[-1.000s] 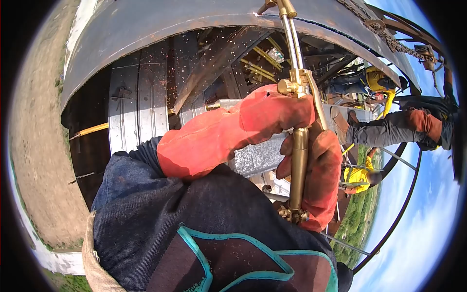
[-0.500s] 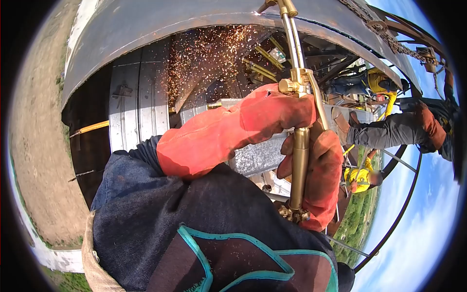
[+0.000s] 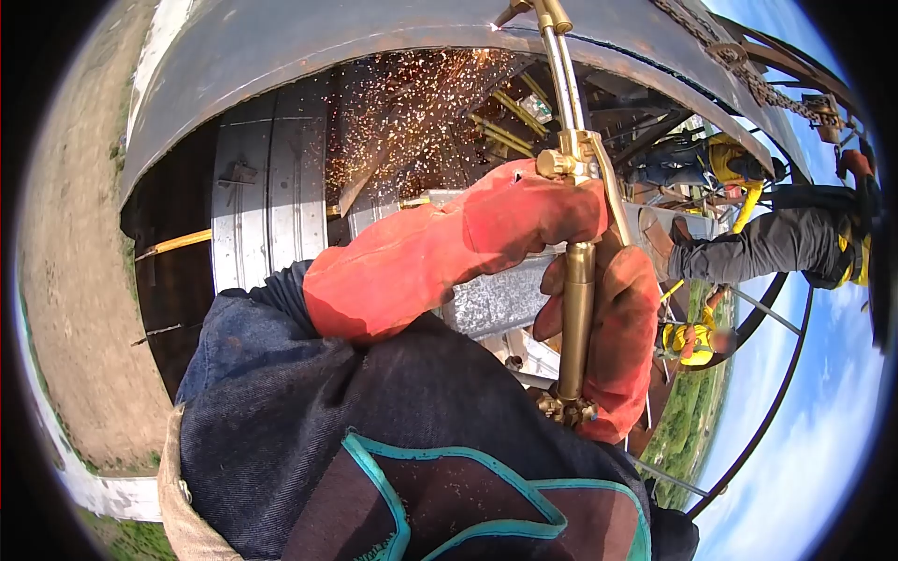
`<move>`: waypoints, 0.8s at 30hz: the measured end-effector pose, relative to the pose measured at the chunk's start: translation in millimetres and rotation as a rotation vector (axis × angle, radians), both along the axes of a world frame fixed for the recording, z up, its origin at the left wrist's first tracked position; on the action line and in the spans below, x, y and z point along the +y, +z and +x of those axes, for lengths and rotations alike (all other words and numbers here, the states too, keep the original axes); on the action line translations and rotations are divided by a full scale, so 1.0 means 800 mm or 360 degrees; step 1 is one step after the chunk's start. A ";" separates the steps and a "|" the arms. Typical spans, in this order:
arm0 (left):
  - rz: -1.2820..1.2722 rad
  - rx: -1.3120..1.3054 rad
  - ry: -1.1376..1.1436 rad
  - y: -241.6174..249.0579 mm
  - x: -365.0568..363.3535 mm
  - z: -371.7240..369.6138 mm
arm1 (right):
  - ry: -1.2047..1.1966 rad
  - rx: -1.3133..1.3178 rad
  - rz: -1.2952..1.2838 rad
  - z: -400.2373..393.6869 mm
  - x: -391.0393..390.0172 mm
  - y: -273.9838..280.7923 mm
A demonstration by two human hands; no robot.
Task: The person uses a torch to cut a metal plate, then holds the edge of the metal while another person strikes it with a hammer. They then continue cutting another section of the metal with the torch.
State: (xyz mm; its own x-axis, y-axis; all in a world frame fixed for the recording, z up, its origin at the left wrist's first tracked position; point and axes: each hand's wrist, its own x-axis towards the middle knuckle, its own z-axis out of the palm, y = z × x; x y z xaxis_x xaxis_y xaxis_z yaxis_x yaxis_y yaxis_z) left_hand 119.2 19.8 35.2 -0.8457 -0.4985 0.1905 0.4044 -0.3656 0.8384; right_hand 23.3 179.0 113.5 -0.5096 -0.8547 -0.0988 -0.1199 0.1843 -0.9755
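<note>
A brass cutting torch [image 3: 577,309] runs up the middle of the view, its two tubes leading to an angled head at the top. The torch's tip glows against a large curved steel plate [image 3: 374,26], and orange sparks [image 3: 412,122] spray below the plate's edge. My left hand [image 3: 571,213], in a red leather glove, is closed around the torch just below its brass valve body, beside the long lever. Lower down, my right hand [image 3: 622,337], in a sooty red glove, wraps the handle with its fingers curled. A dark cut line continues right of the tip.
A chain [image 3: 762,89] hangs at the upper right. Co-workers in yellow [image 3: 692,341] and a person in grey trousers [image 3: 795,245] are at the right. Ribbed metal sheeting [image 3: 267,187] lies beneath the plate, with bare ground far below at left.
Both my hands keep their hold on the torch, and its tip stays nearly in place. The spark spray has shifted shape. At right, the grey-trousered person's gloved arm has moved away from the legs.
</note>
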 end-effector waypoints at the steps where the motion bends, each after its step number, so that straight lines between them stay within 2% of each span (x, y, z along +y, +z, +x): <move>1: 0.0007 -0.0046 0.0014 0.005 0.001 0.000 | -0.0016 -0.0036 0.0042 0.001 -0.001 0.003; 2: 0.0014 -0.0092 0.0027 0.008 0.001 -0.001 | -0.0033 -0.0071 0.0084 0.003 -0.004 0.007; 5: 0.0184 0.0200 0.0055 0.002 0.011 -0.011 | -0.0052 -0.0131 0.0065 0.000 -0.003 0.004; 8: 0.0396 0.0474 -0.0101 -0.004 0.012 -0.013 | -0.0026 -0.0125 0.0039 -0.001 -0.002 0.003; 11: 0.0331 0.0392 -0.0164 -0.019 0.002 -0.015 | 0.0006 -0.0124 0.0078 -0.002 -0.004 0.006; 14: 0.0168 0.0308 -0.0071 -0.013 0.000 -0.009 | 0.0018 -0.0095 0.0066 0.001 -0.006 0.009; 17: 0.0330 0.0293 -0.0033 -0.019 0.004 -0.012 | 0.0128 -0.0156 -0.0080 -0.006 -0.004 0.001; 19: 0.0520 0.0565 -0.0013 -0.020 0.014 -0.012 | 0.0139 -0.0229 -0.0029 -0.006 -0.006 0.003; 23: 0.0203 0.0207 -0.0058 -0.008 0.004 0.007 | 0.0182 -0.0252 0.0184 0.006 -0.001 0.021; 24: 0.0207 0.0237 -0.0030 -0.016 0.004 -0.001 | 0.0198 -0.0272 0.0307 0.004 -0.004 0.034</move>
